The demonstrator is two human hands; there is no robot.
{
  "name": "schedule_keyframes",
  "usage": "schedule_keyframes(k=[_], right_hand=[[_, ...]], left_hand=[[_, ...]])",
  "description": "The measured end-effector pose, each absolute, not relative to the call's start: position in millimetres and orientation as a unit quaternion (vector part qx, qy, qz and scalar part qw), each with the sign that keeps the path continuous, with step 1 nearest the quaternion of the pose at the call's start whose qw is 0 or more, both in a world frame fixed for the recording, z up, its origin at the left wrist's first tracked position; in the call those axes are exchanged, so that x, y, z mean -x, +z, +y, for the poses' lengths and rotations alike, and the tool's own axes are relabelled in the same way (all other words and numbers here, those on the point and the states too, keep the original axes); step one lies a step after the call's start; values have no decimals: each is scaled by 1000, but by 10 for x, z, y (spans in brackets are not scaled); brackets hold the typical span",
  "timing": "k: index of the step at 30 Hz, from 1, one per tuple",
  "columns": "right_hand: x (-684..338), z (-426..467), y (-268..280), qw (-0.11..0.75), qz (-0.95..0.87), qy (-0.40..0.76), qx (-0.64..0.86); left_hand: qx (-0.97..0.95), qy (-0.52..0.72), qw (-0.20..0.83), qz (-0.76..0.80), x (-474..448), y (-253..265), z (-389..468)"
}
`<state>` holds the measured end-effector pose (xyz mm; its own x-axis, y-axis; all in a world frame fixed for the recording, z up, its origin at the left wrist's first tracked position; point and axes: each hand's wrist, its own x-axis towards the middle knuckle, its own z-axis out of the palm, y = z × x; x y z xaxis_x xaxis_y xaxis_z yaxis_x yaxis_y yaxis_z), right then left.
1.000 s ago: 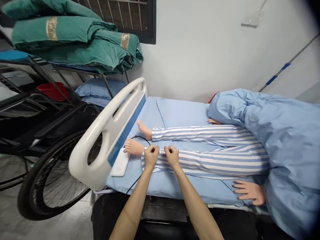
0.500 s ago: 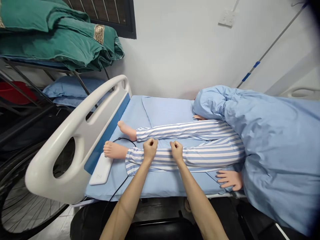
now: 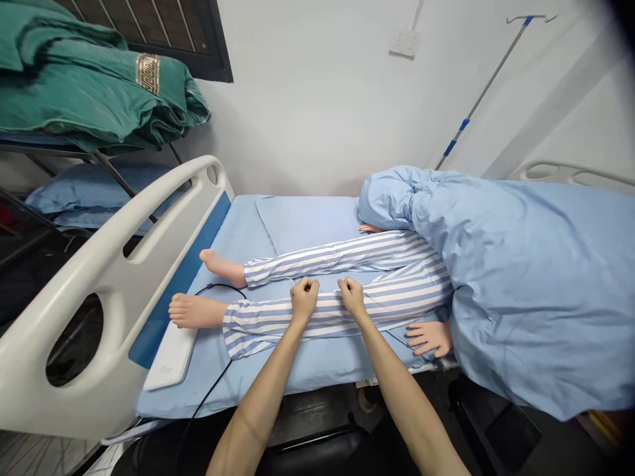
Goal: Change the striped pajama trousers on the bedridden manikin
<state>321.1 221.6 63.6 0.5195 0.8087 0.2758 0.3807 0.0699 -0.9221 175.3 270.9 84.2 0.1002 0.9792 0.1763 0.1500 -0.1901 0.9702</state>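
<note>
Holding out both bare arms from six o'clock, over the near edge of a bed [image 3: 297,215] spread with light blue sheets. Curling the left hand [image 3: 304,297] into a closed fist above the near leg of the striped trousers [image 3: 401,301], folding the fingers in against the thumb and gripping nothing that shows. Curling the right hand [image 3: 352,295] the same way, at three o'clock from the left one, near it but apart, again gripping nothing that shows (whether touching the cloth or hovering over it, not managing to tell from this angle).

Facing a dummy [image 3: 337,258] dressed in those trousers, stretched lengthwise on the bed from nine to three o'clock, beneath and beyond the fists. Seeing the near foot [image 3: 198,311] at nine o'clock and the far foot [image 3: 223,267] between nine and ten. Noticing a white box [image 3: 171,362] with faint digits, lying flat between eight and nine o'clock and partly hidden by the near foot, plus a black cord [image 3: 208,395] at eight. Seeing the dummy's spread palm [image 3: 430,338] between three and four o'clock, just beside a puffy blue quilt [image 3: 526,277] heaped at three.

Looking farther out, meeting a pale end board [image 3: 119,297] at nine o'clock, a green bundle [image 3: 99,92] at ten, a wall socket [image 3: 405,43] at one and a thin pole [image 3: 479,99] between one and two.
</note>
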Motion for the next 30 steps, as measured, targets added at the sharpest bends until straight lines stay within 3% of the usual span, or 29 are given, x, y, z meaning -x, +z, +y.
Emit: schedule_keyframes(k=[11, 20, 30], right_hand=[[-4259, 1995, 795, 579, -414, 100, 695], [-4312, 1949, 654, 554, -437, 92, 703], [-4507, 1980, 841, 571, -439, 116, 684]], left_hand=[[-635, 408, 433, 493, -2102, 661, 2634], [-651, 423, 467, 424, -2644, 914, 2564], [-678, 378, 424, 467, -2905, 646, 2536]])
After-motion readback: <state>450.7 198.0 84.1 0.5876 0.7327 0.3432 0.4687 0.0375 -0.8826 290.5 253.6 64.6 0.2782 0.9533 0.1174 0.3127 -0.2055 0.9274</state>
